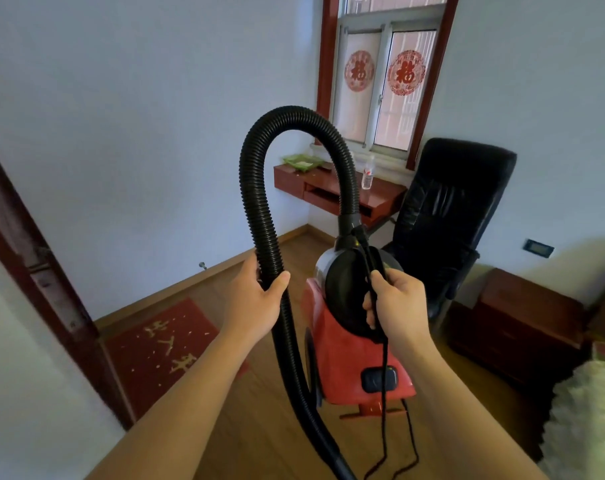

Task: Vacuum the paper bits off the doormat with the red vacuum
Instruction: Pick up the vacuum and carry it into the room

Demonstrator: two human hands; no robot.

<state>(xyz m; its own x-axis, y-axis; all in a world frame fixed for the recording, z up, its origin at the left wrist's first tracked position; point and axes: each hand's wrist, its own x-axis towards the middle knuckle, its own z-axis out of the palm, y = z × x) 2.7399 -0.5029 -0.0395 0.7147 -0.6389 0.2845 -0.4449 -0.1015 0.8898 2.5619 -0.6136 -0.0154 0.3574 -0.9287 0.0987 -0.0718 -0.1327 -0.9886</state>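
**Red vacuum in hand, doormat not yet reached**

The red vacuum (358, 355) hangs at centre frame, apparently lifted clear of the wooden floor. The right hand (398, 301) has its fingers curled round the black handle (349, 292), with the cord (384, 393) caught in the same grip. The left hand (256, 299) is wrapped round the ribbed hose (259, 209), thumb on one side and fingers on the other. The hose arches high toward the window. The doormat (162, 344) lies at lower left by the door frame (51, 289), well apart from the machine, with pale paper bits (148, 355) scattered across it.

From where I stand, the cord is the worry. It trails down and loops loosely near the bottom edge, right where feet will go, so a step toward the mat could snag it or jerk the vacuum. Swinging the body round could also knock the black chair (456, 220) just behind it. Setting it down hard near the mat, or blowing exhaust that way, might scatter the light scraps onto the floor.

The nozzle end of the hose runs out of the bottom of the frame, so I can't tell what head is fitted. The plug and any socket in use aren't visible, and the switch position is too dark to read.
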